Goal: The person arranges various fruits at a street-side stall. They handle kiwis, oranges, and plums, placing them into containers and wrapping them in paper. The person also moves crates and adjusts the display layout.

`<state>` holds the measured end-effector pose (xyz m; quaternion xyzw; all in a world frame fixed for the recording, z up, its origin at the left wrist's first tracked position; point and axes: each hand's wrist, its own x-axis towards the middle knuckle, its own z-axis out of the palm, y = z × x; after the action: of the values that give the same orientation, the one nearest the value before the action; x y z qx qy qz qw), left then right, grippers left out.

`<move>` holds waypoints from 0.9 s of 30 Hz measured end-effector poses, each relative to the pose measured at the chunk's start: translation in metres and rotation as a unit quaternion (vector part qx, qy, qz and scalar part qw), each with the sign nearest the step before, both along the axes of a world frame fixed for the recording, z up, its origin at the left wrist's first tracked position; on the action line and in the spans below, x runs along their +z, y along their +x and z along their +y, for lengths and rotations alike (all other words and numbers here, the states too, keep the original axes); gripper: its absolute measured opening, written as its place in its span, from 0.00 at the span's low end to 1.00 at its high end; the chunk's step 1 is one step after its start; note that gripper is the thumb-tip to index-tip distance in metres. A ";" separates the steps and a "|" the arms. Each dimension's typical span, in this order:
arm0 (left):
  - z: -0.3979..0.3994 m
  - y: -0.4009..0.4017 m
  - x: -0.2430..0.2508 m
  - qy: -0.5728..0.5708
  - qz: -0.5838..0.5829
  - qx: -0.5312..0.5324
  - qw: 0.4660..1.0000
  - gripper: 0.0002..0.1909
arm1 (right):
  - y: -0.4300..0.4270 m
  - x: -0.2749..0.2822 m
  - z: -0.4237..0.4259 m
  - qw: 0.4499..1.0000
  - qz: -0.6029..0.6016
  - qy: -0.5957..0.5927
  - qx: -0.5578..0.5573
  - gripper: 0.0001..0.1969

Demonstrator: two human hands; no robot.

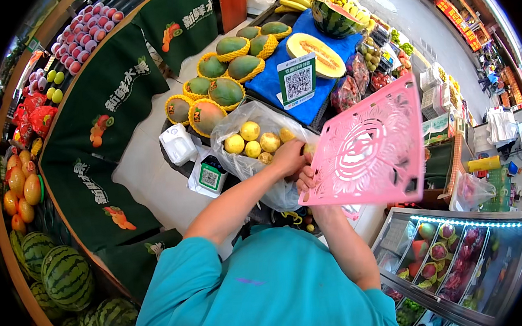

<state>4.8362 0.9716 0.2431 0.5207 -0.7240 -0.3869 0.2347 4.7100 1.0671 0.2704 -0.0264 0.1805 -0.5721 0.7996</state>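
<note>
Several yellow round fruits (250, 131), which look like passion fruit, lie in a clear plastic bag (222, 131) in front of me. My left hand (289, 158) reaches over the right part of the bag, back upward. Its fingertips are hidden, and a yellowish fruit shows partly just beyond them. With my right hand (306, 180) I grip the lower left edge of a pink openwork plastic tray or basket (369, 151). It is tilted up to the right of the bag, its patterned face towards me, and covers part of what lies behind it.
Mangoes in yellow foam nets (229, 92) stand beyond the bag. A code stand (298, 81) and half a melon (316, 54) rest on blue cloth (264, 81). A white device (178, 144) sits left. Watermelons (68, 277) lie lower left; a glass-topped fruit case (454, 258) stands lower right.
</note>
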 end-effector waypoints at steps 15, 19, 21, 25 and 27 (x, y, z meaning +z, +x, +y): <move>-0.094 0.131 -0.012 -0.288 -0.222 0.147 0.920 0.04 | -0.002 -0.050 -0.012 0.999 -0.044 -0.007 0.030 0.28; -0.069 0.096 0.012 -0.359 -0.097 0.089 0.924 0.08 | -0.010 -0.064 -0.008 0.998 -0.059 -0.027 0.022 0.28; -0.032 0.080 0.015 -0.289 -0.073 0.005 0.955 0.13 | -0.007 -0.041 0.002 0.999 -0.042 -0.022 0.005 0.28; 0.008 0.046 0.001 -0.246 -0.009 -0.055 0.968 0.25 | -0.007 -0.020 0.014 0.996 -0.061 -0.067 -0.010 0.31; 0.016 0.025 0.013 -0.142 -0.032 -0.041 0.989 0.30 | -0.017 -0.017 0.018 0.988 -0.102 -0.115 0.000 0.35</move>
<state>4.8612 0.9873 0.2562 0.4640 -0.7994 -0.2729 0.2669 4.6925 1.0850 0.2532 -0.0591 0.0309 -0.5885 0.8057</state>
